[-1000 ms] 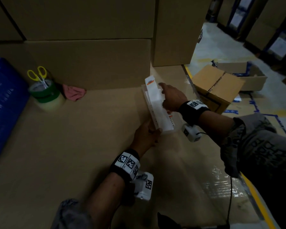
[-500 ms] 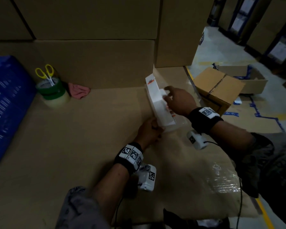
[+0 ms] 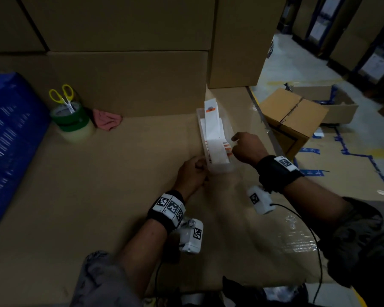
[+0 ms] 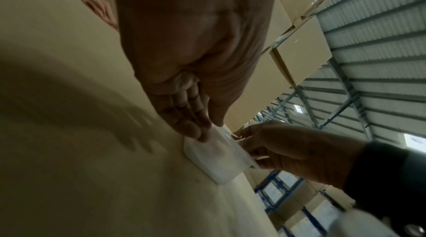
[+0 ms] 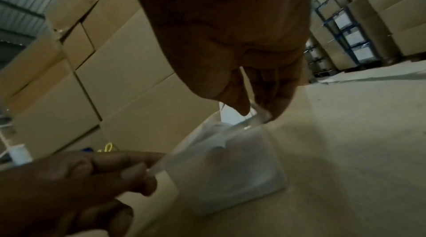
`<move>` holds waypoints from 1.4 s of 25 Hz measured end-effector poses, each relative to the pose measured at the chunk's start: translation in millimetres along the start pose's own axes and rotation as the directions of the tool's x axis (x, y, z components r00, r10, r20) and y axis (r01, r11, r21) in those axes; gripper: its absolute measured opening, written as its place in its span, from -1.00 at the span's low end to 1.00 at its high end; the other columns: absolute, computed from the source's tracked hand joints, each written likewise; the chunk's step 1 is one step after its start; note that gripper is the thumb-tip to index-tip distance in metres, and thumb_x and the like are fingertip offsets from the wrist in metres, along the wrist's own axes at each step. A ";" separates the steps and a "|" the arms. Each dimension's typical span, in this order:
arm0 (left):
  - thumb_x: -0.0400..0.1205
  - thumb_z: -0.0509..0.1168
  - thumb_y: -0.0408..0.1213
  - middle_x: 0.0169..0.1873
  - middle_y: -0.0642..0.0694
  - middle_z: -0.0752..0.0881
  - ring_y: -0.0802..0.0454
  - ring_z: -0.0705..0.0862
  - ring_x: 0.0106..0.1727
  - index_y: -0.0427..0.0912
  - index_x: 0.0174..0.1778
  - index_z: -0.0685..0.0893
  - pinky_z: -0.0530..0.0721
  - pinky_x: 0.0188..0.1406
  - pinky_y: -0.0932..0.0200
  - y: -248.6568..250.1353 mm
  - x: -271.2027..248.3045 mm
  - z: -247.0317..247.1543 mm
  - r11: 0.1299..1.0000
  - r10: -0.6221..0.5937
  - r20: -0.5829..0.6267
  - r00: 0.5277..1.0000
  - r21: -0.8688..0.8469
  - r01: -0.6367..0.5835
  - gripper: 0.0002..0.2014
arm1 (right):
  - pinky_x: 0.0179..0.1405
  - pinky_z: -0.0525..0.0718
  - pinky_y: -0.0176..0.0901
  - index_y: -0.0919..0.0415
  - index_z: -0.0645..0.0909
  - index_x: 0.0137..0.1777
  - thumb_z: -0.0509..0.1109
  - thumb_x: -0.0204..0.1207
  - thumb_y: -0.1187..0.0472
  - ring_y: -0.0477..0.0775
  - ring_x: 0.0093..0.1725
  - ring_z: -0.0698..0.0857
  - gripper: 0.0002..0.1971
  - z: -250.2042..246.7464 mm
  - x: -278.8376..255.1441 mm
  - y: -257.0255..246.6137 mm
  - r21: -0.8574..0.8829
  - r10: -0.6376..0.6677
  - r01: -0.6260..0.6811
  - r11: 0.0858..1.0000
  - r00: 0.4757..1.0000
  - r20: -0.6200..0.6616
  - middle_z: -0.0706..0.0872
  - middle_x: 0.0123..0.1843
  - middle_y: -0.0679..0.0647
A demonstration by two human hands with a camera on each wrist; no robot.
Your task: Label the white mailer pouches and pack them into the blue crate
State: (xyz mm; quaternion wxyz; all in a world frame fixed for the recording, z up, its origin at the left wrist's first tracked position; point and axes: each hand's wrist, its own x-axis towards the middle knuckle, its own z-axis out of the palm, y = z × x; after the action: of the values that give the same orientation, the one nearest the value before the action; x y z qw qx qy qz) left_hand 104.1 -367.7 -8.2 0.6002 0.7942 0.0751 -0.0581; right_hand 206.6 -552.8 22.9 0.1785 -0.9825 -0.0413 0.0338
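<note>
A clear plastic tray (image 3: 227, 168) sits on the cardboard surface at centre right. Several white mailer pouches (image 3: 215, 134) with orange marks stand on edge in it. My left hand (image 3: 193, 173) grips the tray's near left corner, fingers curled over the rim (image 4: 202, 131). My right hand (image 3: 246, 147) pinches the tray's right rim between thumb and fingers (image 5: 255, 113). The frosted tray wall (image 5: 230, 168) fills the right wrist view. The blue crate (image 3: 7, 140) stands at the far left, its inside hidden.
Yellow-handled scissors (image 3: 62, 96) stand in stacked tape rolls (image 3: 73, 122) at the back left, beside a pink cloth (image 3: 106, 120). Big cardboard boxes (image 3: 120, 80) wall the back. A brown box (image 3: 293, 116) lies on the floor to the right.
My right hand has come off the upright pouches and moved nearer me onto the tray's right rim. My left hand has stayed at the near corner.
</note>
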 end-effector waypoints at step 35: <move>0.78 0.28 -0.05 0.80 -0.12 -0.04 -0.03 -0.05 0.80 -0.19 0.79 0.11 -0.05 0.66 0.26 -114.3 -144.6 -218.5 0.646 -0.101 0.267 0.958 0.750 -0.141 -0.27 | 0.56 0.39 -0.05 0.40 0.49 0.60 0.37 0.69 0.31 0.36 0.61 0.47 -0.51 57.6 -2.5 -133.9 0.059 0.096 -0.099 0.993 0.994 0.055 0.48 0.65 0.35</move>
State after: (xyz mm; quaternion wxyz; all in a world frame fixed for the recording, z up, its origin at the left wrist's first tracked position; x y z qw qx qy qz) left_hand -59.0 -134.0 -30.3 0.2151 0.9563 -0.0526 -0.1910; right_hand 190.1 -408.1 16.6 0.2057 -0.9762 0.0032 0.0693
